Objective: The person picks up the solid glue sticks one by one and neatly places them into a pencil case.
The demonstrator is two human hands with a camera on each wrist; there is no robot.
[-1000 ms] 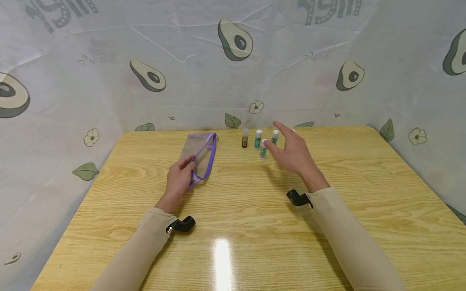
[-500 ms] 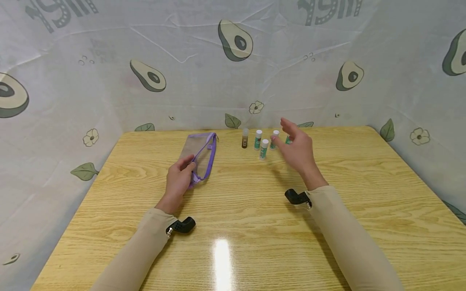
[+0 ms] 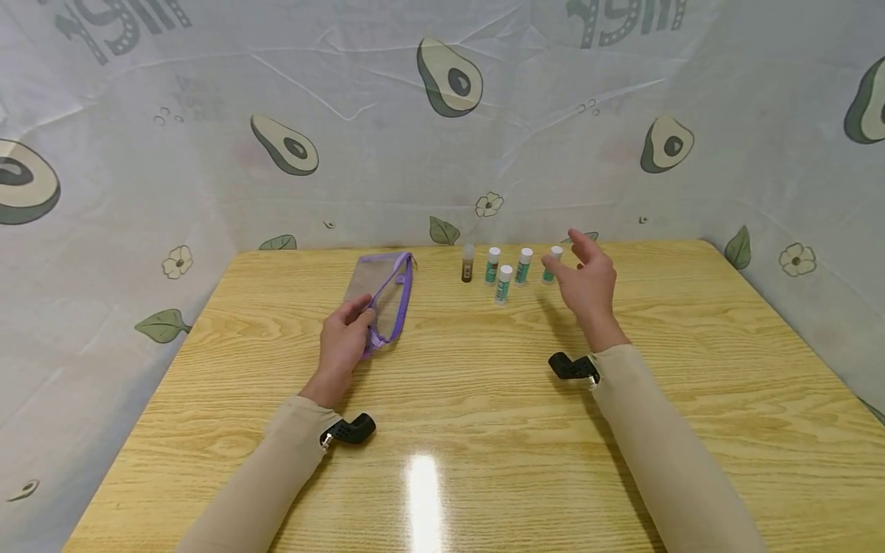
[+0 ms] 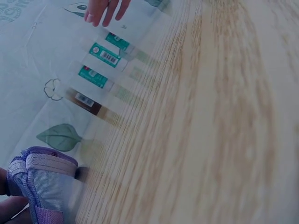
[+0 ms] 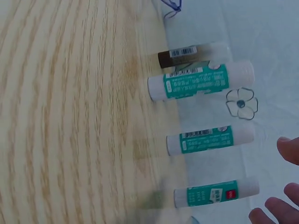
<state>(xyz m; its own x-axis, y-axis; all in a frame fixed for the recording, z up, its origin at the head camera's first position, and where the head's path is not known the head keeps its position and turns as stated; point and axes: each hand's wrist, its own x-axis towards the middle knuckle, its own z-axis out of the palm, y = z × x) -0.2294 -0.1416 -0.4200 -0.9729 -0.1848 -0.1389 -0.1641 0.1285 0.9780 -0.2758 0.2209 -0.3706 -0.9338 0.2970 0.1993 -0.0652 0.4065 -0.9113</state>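
While our left hand (image 3: 342,330) pinches the edge of the purple-trimmed pouch (image 3: 387,299) at our eleven o'clock, our right hand (image 3: 591,286) spreads thumb and fingers about the top of the rightmost glue stick (image 3: 548,276) at one o'clock (our right wrist view shows a gap). We would do well to close evenly from both sides, as a shove toward nine o'clock could topple the upright neighbouring stick (image 3: 522,268).

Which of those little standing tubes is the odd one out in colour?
The brown tube at the left end, nearest the purple-edged pouch; the other four tubes have green labels and white caps.
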